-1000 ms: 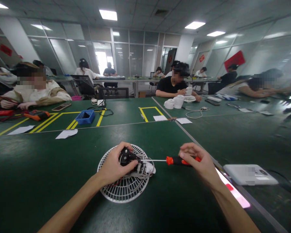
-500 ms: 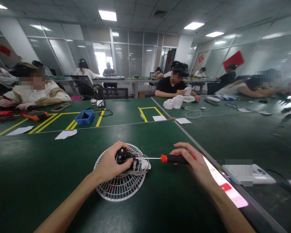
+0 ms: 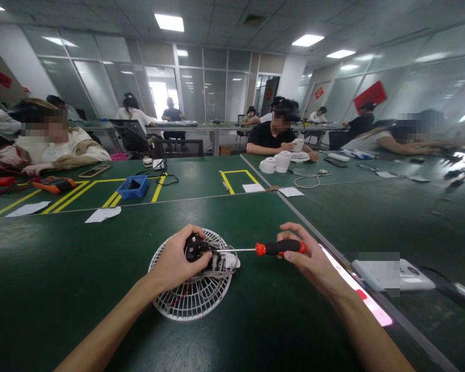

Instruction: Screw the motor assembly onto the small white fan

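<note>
A round white fan grille (image 3: 186, 302) lies flat on the green table (image 3: 62, 268) in front of me. On top of it sits a small black and white motor assembly (image 3: 217, 260) with thin wires. My left hand (image 3: 176, 263) is closed around the black end of that assembly. My right hand (image 3: 308, 258) grips the red and black handle of a screwdriver (image 3: 279, 248). The metal shaft lies level and points left, its tip at the assembly.
A lit phone (image 3: 356, 294) and a white device (image 3: 387, 274) lie to my right. Farther off are a blue bin (image 3: 132, 187), paper slips, yellow floor-tape markings, white tape rolls (image 3: 276, 163) and a cable. Other people sit at the tables beyond.
The view has shifted slightly. My right hand has turned on the screwdriver handle, fingers now more on top of it. The left hand keeps its hold on the assembly.
</note>
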The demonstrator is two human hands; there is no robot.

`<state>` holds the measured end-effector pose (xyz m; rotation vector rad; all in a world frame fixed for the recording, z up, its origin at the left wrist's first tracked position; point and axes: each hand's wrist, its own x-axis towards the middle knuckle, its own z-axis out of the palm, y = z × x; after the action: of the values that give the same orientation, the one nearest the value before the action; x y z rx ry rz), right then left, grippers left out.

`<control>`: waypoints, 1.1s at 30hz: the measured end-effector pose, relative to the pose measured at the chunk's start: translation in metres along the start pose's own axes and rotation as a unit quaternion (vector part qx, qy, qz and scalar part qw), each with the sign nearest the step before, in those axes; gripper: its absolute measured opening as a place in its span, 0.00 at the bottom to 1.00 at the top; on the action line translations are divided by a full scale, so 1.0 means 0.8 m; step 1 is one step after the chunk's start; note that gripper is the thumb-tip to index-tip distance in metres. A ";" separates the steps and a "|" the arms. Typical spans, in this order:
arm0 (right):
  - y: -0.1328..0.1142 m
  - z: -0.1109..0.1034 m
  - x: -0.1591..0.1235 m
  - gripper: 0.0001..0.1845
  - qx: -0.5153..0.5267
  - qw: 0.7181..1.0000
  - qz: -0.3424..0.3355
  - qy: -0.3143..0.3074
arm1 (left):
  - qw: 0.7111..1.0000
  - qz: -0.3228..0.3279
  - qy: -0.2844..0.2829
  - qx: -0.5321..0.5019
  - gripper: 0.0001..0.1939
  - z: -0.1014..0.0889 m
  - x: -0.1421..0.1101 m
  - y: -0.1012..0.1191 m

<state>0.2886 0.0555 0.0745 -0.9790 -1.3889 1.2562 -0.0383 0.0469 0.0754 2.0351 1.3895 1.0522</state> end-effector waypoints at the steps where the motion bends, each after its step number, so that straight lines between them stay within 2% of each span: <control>1: 0.001 0.002 0.001 0.31 0.001 1.000 -0.001 0.006 | 1.000 0.000 0.000 0.000 0.14 0.000 0.000 0.001; 4: 0.001 0.007 0.002 0.30 -0.043 0.998 0.041 0.035 | 1.000 -0.001 -0.001 0.000 0.15 0.000 0.001 0.002; 6: -0.001 0.011 0.001 0.34 -0.095 0.991 0.078 0.047 | 1.000 -0.002 0.001 0.001 0.15 0.000 0.001 0.001; 8: -0.004 0.012 -0.001 0.37 -0.135 0.985 0.087 0.057 | 1.000 -0.001 0.002 0.002 0.15 0.001 0.001 -0.001; 12: -0.008 0.012 -0.004 0.32 -0.143 0.986 0.056 0.069 | 1.000 0.000 0.003 0.006 0.16 0.003 0.000 -0.004; 17: 0.004 0.006 -0.001 0.23 -0.082 0.995 0.000 0.059 | 1.000 -0.001 0.005 -0.002 0.17 0.002 0.000 -0.002; 21: 0.009 0.005 0.001 0.24 -0.020 0.998 -0.017 0.052 | 0.999 -0.014 0.001 -0.035 0.17 0.000 0.001 0.001; 24: 0.005 0.007 0.001 0.24 -0.017 0.998 -0.024 0.058 | 0.999 -0.018 -0.004 -0.043 0.17 0.000 0.001 0.002; 27: -0.002 0.009 0.001 0.25 -0.071 0.995 0.023 0.066 | 0.999 -0.022 0.005 -0.040 0.16 0.001 0.001 0.002; 30: -0.008 0.008 -0.001 0.34 -0.140 0.984 0.094 0.055 | 0.999 -0.026 0.004 -0.037 0.16 0.001 0.001 0.000; 33: -0.012 0.007 -0.003 0.34 -0.151 0.983 0.096 0.045 | 0.999 -0.021 -0.005 -0.039 0.17 0.000 0.001 -0.001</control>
<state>0.2838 0.0511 0.0834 -1.3890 -1.4675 1.1440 -0.0390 0.0480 0.0750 1.9442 1.3594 1.0592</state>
